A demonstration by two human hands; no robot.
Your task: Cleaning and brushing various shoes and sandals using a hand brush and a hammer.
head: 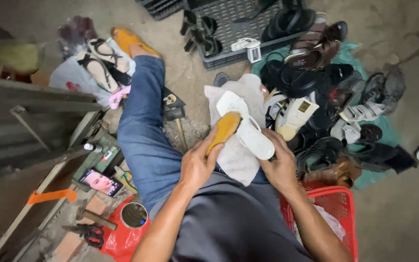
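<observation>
On my lap, over the off-white cloth [238,160], lies the white sandal [248,130], sole side up as far as I can tell. I'll place everything rel. to that sandal. Its long axis runs diagonal, from upper left, away from me, down to lower right, toward me. My right hand [281,167] is clamped on the near, lower-right end, fingers wrapped under it. My left hand [197,165] sits just left of the sandal and grips a yellow-brown brush [224,130], whose far end touches the sandal's upper half. The brush lies approx. upright in view, so it crosses the sandal at an angle. Both hands are close; the right is the one actually on the shoe.

Right of the sandal: a pile of dark sandals [326,97] on a green sheet [364,53], well apart from my hands. Below-right: a red basket [335,204]. Left, past my jeans leg [144,131]: a hammer [176,121] on the floor, a phone [101,182], a tin can [134,215].
</observation>
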